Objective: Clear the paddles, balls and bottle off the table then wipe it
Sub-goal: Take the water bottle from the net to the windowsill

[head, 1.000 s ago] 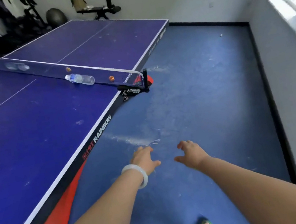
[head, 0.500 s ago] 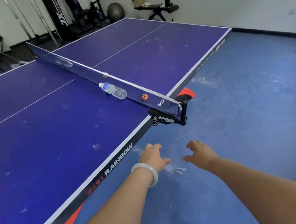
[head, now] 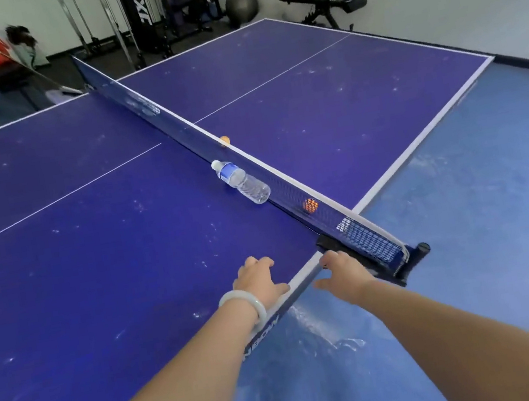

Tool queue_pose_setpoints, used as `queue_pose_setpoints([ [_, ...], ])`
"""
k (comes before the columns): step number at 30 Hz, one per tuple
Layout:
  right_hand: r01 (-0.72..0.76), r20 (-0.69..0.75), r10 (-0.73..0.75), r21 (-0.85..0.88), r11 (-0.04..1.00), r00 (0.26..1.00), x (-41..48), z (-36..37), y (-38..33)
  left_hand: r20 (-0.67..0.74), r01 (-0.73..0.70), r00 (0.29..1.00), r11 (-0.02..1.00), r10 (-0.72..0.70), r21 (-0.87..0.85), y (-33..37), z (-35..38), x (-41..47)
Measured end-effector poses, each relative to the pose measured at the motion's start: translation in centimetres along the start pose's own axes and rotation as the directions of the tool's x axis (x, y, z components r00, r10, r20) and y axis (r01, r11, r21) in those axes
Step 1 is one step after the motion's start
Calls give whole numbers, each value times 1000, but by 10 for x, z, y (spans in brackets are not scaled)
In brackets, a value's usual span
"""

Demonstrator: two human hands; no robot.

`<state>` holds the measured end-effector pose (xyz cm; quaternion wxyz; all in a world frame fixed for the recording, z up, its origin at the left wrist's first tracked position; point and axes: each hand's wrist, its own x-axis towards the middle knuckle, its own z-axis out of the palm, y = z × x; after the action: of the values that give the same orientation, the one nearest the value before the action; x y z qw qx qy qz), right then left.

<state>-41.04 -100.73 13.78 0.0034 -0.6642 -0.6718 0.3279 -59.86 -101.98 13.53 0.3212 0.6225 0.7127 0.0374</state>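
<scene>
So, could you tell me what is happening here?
A person stands at the side of the table by the net, left hand over the edge, right hand beside it, both empty. The bottle lies on its side against the net, with one orange ball and a second ball just beyond it.

Home gym, ping-pong table [head: 92, 262], weight bench [head: 325, 0]

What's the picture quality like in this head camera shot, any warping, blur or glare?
Head view: the wide-angle lens bows the table edges; the picture's upper-left corner is smeared, while the water bottle by the net is sharp; light is soft, with no hard shadows, only a pale sheen on the blue floor.
</scene>
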Motion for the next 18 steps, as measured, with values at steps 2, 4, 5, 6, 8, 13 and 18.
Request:
queue_pose_setpoints([
  [2,-14,8,14,9,1000,1000,27,2,-17,-5,18,1000,1000,-18,19,-15,-14,27],
  [4,-19,31,19,11,1000,999,50,6,-31,-9,49,999,998,-49,50,-31,-24,50],
  [5,-19,45,19,6,1000,999,61,9,-38,-14,69,998,996,-68,63,-38,-28,59],
  [6,-20,56,20,2,1000,998,71,12,-46,-25,87,996,994,-86,73,-46,-32,69],
  [8,-23,59,23,-3,1000,998,93,16,-59,-58,116,992,990,-111,82,-61,-40,90],
  [13,41,-33,-43,-53,998,999,161,13,-90,-145,231,965,969,-217,89,-95,-62,145],
  [18,160,-141,-185,-174,972,972,229,-2,-117,-73,421,905,907,-419,10,-127,-73,191],
])
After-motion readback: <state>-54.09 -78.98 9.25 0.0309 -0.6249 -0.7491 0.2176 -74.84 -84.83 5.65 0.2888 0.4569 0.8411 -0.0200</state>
